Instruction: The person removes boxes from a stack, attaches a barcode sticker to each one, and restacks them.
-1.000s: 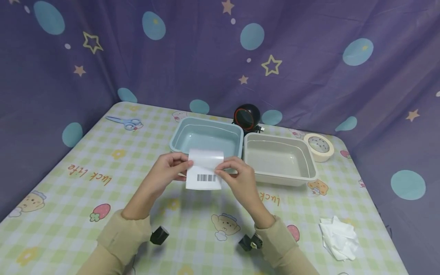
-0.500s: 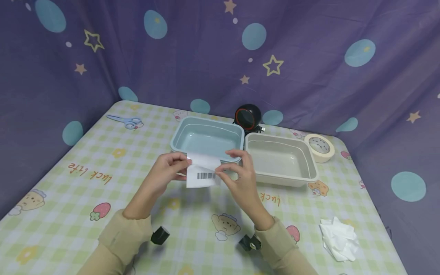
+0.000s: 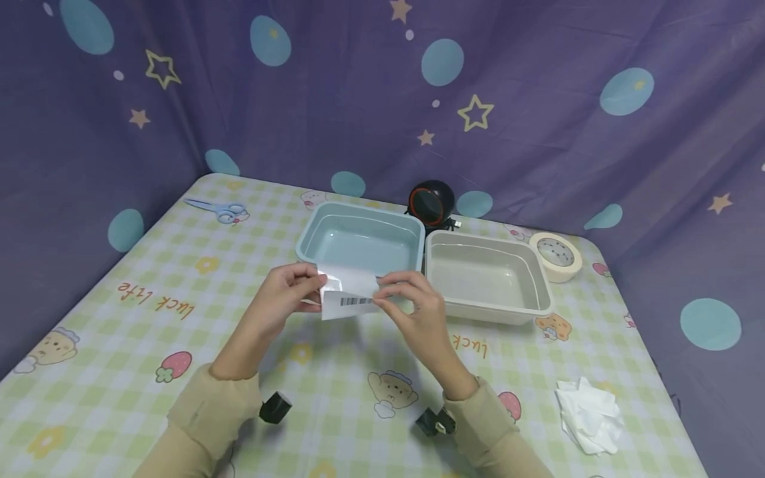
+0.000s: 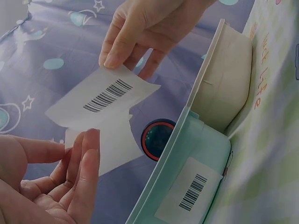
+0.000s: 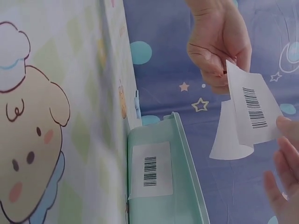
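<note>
Over the front rim of the blue basin (image 3: 358, 245), both hands hold a white barcode label (image 3: 335, 309) with its backing paper (image 3: 343, 273). My left hand (image 3: 287, 295) pinches the left edge, thumb on top. My right hand (image 3: 415, 305) pinches the label's right edge between thumb and fingertips. The left wrist view shows the barcode label (image 4: 77, 95) bent away from the backing paper (image 4: 110, 149), the two parted over much of their length. Another barcode label (image 5: 135, 175) is stuck on the basin's outer front wall.
A beige basin (image 3: 487, 310) stands right of the blue one, with a roll of masking tape (image 3: 568, 272) beyond it. Behind sits a black round device (image 3: 439, 196). Blue scissors (image 3: 224, 212) lie at the far left, crumpled white tissue (image 3: 588, 418) at the right.
The barcode flap has tilted up and its lower edge has risen, with the sheet turning slightly. My right fingers spread briefly, then came back in; my left hand shifted slightly left.
</note>
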Motion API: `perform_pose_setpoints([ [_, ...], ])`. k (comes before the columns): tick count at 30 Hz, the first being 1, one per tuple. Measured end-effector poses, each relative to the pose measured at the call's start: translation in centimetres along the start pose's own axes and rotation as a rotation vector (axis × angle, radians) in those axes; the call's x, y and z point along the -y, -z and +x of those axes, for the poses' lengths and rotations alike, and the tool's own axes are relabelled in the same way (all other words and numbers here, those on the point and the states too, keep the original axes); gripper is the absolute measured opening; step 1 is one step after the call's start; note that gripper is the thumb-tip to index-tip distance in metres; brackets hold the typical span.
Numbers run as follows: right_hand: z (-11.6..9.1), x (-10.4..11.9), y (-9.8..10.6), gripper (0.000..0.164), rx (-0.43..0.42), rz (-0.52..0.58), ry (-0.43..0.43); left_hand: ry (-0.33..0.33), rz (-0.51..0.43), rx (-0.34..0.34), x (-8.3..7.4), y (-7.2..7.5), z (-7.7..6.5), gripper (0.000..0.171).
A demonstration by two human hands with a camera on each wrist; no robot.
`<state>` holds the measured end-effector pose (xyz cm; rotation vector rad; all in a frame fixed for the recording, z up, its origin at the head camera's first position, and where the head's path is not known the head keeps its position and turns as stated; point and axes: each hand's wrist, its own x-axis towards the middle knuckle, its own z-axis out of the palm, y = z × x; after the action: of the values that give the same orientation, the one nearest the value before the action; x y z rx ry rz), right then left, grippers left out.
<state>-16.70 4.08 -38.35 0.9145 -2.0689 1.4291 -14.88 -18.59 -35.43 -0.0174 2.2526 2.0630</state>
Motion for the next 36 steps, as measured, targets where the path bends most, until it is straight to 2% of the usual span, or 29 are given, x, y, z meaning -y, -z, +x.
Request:
perform_pose_setpoints([
  [10,-0.2,0.1,0.1,0.006,0.008,0.014,-0.046,-0.004,0.013,0.018,0.1,0.2,0.0,0.020],
  [15,-0.2,0.2,0.1,0.006,0.001,0.052,-0.104,-0.007,0.027,0.034,0.1,0.2,0.0,0.020],
  [19,-0.2,0.5,0.2,0.005,0.004,0.090,-0.146,-0.003,0.036,0.021,0.3,0.2,0.0,0.020],
  [23,-0.2,0.6,0.4,0.004,0.003,0.131,-0.189,-0.014,0.100,0.017,0.2,0.7,-0.2,0.022],
  [26,-0.3,0.6,0.6,0.005,0.008,0.145,-0.228,-0.043,0.185,0.029,0.1,1.6,-0.8,0.023],
  [31,-0.4,0.4,1.1,0.005,0.029,0.116,-0.303,-0.083,0.293,0.069,0.4,4.1,-1.9,0.023],
  [36,-0.7,-0.2,1.7,0.007,0.038,0.079,-0.377,-0.060,0.403,0.113,1.3,6.9,-2.7,0.019],
])
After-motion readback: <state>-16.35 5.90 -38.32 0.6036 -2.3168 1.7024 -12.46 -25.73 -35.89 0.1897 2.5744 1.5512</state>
